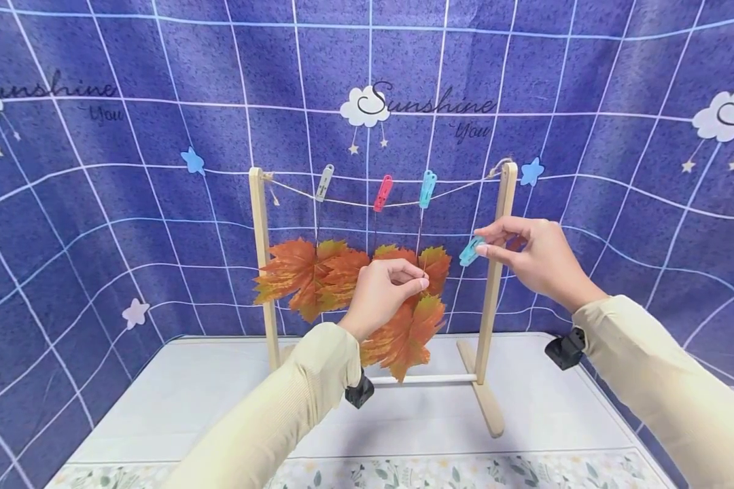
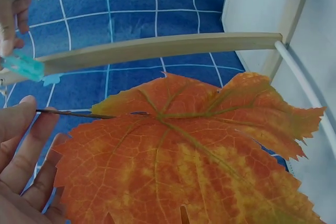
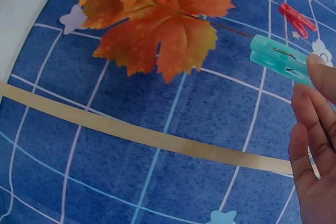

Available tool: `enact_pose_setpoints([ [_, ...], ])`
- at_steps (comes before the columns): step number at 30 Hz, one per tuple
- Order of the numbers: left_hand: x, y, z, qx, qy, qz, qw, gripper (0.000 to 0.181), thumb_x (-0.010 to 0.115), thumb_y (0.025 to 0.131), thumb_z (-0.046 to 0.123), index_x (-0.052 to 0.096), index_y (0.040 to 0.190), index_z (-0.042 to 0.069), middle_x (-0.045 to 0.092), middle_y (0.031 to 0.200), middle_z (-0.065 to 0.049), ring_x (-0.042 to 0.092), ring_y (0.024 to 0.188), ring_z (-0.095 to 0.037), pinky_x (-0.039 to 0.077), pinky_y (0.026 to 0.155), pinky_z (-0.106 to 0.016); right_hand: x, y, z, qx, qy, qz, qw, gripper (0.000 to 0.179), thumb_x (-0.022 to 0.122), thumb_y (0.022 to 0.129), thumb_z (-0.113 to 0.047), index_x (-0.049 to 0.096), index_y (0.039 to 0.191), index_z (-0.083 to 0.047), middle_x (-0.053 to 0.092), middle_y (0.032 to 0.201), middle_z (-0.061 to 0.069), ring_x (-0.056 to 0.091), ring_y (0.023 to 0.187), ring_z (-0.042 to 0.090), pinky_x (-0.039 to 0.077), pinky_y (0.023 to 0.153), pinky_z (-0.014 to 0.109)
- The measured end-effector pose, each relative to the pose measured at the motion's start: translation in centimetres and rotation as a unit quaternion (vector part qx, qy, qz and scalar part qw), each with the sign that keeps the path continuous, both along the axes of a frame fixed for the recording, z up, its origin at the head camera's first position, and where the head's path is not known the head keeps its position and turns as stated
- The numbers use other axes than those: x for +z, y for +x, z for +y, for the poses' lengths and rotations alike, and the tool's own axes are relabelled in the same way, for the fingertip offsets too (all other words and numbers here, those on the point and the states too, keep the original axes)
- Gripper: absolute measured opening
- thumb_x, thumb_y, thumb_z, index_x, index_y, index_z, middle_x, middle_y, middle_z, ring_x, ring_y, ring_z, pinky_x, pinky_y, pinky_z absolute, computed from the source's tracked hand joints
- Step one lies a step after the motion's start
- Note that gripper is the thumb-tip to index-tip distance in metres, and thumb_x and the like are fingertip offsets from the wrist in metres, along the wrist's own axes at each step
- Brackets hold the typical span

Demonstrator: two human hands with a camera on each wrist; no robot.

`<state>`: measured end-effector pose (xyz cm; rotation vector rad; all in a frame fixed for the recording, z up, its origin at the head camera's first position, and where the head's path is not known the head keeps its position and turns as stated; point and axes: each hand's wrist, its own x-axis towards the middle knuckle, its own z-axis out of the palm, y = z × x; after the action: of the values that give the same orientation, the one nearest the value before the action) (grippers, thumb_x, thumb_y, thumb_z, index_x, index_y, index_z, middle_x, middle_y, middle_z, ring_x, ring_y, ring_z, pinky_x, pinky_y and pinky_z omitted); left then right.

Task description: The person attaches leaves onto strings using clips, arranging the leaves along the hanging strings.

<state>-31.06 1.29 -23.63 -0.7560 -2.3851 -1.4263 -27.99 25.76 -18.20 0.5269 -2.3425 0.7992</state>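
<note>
My left hand [image 1: 382, 295] pinches the thin stem [image 2: 68, 112] of an orange-and-yellow artificial maple leaf [image 1: 404, 333] between thumb and fingertips. The leaf hangs below that hand, in front of other leaves. Off to the right, my right hand [image 1: 541, 261] holds a teal clothespin [image 1: 470, 251] between thumb and fingers, beside the rack's right post. On the string [image 1: 348, 202] sit a grey clothespin [image 1: 325, 183], a red clothespin [image 1: 382, 193] and a light blue clothespin [image 1: 427, 189], with maple leaves [image 1: 306, 272] hanging by their stems beneath them.
A wooden rack with a left post [image 1: 261, 258] and a right post [image 1: 495, 299] carries the string. Its white crossbar [image 1: 428, 379] and wooden foot [image 1: 488, 407] are low on the white table [image 1: 177, 387]. Behind hangs a blue grid-patterned cloth [image 1: 159, 204].
</note>
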Motion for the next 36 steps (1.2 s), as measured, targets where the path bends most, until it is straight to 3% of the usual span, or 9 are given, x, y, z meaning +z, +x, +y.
enact_pose_setpoints([
  [6,0.7,-0.5,1.3,0.001,-0.001,0.004,1.0000,0.008,0.075,0.094,0.017,0.079,0.098,0.011,0.077,0.089,0.000,0.069,0.083,-0.013,0.054,0.078,-0.036,1.3,-0.3,0.1,0.009,-0.001,0.017,0.9998,0.016,0.077,0.092,-0.014,0.078,0.107,-0.008,0.075,0.090,0.008,0.061,0.077,0.021,0.047,0.064,0.019],
  [13,1.5,-1.4,2.6,0.011,-0.007,0.024,0.9996,0.010,0.074,0.095,0.018,0.078,0.099,0.010,0.077,0.088,-0.001,0.070,0.085,-0.014,0.051,0.086,-0.035,2.5,-0.8,0.4,0.008,-0.003,0.032,0.9994,0.021,0.079,0.091,-0.016,0.078,0.109,-0.006,0.076,0.091,0.011,0.060,0.073,0.014,0.045,0.063,0.015],
  [18,2.1,-2.0,3.4,0.023,-0.007,0.035,0.9991,0.010,0.074,0.095,0.018,0.079,0.100,0.010,0.077,0.087,-0.001,0.070,0.083,-0.013,0.053,0.074,-0.028,3.4,-1.3,0.5,-0.004,-0.003,0.040,0.9992,0.022,0.080,0.090,-0.017,0.078,0.109,-0.006,0.076,0.091,0.012,0.057,0.073,0.015,0.043,0.063,0.016],
  [23,2.6,-2.4,4.3,0.032,-0.007,0.049,0.9983,0.009,0.074,0.095,0.017,0.079,0.099,0.011,0.078,0.087,-0.002,0.070,0.085,-0.013,0.050,0.079,-0.030,4.5,-1.8,0.4,-0.008,-0.009,0.056,0.9983,0.023,0.081,0.090,-0.018,0.079,0.110,-0.007,0.077,0.093,0.012,0.057,0.071,0.012,0.042,0.063,0.016],
  [29,3.1,-2.8,5.2,0.028,-0.001,0.035,0.9990,0.011,0.071,0.097,0.019,0.078,0.102,0.011,0.078,0.092,-0.001,0.070,0.090,-0.015,0.052,0.081,-0.031,5.3,-2.0,0.5,-0.018,-0.007,0.073,0.9971,0.019,0.080,0.090,-0.014,0.079,0.107,-0.008,0.076,0.092,0.012,0.059,0.070,0.013,0.043,0.063,0.015],
  [36,3.5,-3.5,6.1,0.054,-0.022,0.047,0.9972,0.012,0.071,0.097,0.022,0.078,0.103,0.013,0.078,0.092,0.001,0.070,0.087,-0.013,0.053,0.079,-0.030,6.0,-2.4,0.8,-0.030,-0.001,0.070,0.9971,0.018,0.078,0.092,-0.015,0.079,0.109,-0.010,0.076,0.093,0.011,0.061,0.077,0.017,0.045,0.068,0.015],
])
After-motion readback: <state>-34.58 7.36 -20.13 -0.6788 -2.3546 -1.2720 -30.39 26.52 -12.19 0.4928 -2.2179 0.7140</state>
